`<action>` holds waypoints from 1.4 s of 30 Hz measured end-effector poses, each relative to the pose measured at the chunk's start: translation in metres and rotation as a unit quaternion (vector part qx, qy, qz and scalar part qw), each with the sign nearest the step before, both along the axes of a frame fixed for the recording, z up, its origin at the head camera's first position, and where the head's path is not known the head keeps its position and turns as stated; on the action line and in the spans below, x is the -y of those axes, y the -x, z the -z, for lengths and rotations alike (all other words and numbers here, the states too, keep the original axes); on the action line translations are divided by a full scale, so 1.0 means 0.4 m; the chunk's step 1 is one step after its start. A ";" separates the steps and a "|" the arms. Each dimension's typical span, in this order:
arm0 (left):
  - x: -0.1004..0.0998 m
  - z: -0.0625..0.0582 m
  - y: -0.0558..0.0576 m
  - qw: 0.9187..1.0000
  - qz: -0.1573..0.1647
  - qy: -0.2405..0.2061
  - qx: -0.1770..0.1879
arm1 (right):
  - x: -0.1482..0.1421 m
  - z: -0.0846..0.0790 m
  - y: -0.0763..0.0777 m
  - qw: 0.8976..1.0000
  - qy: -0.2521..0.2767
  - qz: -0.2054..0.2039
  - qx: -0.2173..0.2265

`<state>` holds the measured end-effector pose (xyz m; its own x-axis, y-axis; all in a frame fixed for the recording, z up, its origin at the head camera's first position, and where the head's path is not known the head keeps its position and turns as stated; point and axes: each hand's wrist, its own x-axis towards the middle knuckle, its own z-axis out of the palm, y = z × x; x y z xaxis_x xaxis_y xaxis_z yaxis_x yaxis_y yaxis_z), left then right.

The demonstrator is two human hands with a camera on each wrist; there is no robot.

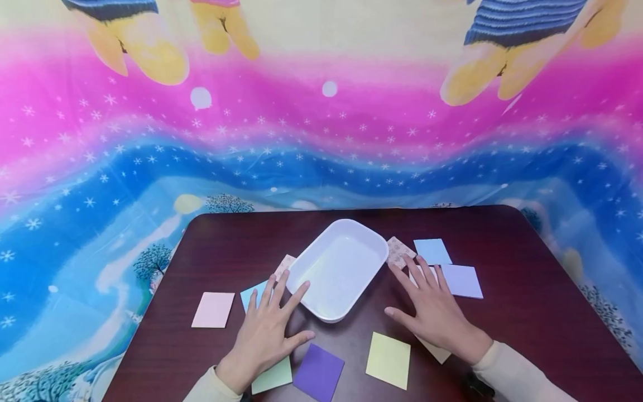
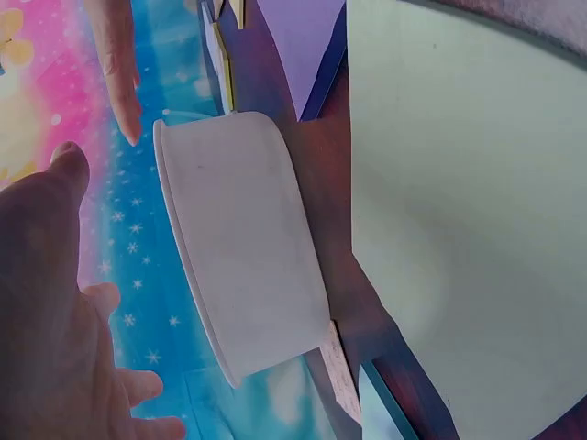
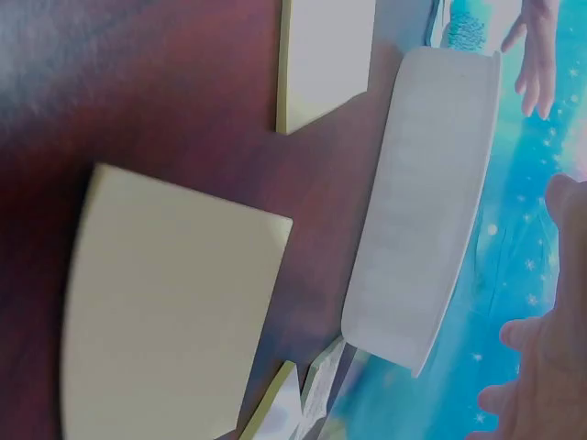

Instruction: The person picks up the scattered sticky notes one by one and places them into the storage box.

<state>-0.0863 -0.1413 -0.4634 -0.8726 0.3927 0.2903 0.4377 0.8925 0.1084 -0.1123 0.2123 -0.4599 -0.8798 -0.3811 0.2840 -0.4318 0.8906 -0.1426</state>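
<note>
Hovering with fingers loosely spread and holding nothing, the left hand (image 1: 266, 332) and right hand (image 1: 438, 312) flank a white tub (image 1: 344, 273), slightly ahead between them. A green square (image 1: 275, 377) lies partly beneath the left hand, a purple square (image 1: 318, 373) inward of it; a tan square (image 1: 436, 350) lies partly beneath the right hand, a yellow square (image 1: 388, 360) inward. Outward of the left hand, a pink square (image 1: 213, 310) sits inside the tabletop's (image 1: 507, 245) left edge; outward of the right fingers lies a lavender square (image 1: 464, 281).
</note>
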 end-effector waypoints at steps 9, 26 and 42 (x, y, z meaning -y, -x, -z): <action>0.006 -0.010 0.015 0.999 -0.013 0.009 -0.031 | -0.004 -0.013 0.032 1.000 0.006 0.006 0.016; 0.011 -0.032 0.046 0.996 -0.040 -0.035 -0.072 | -0.009 -0.039 0.125 0.999 0.034 0.004 -0.004; 0.025 -0.051 0.067 0.993 -0.068 -0.061 -0.075 | 0.005 -0.043 0.209 0.996 0.080 0.023 0.023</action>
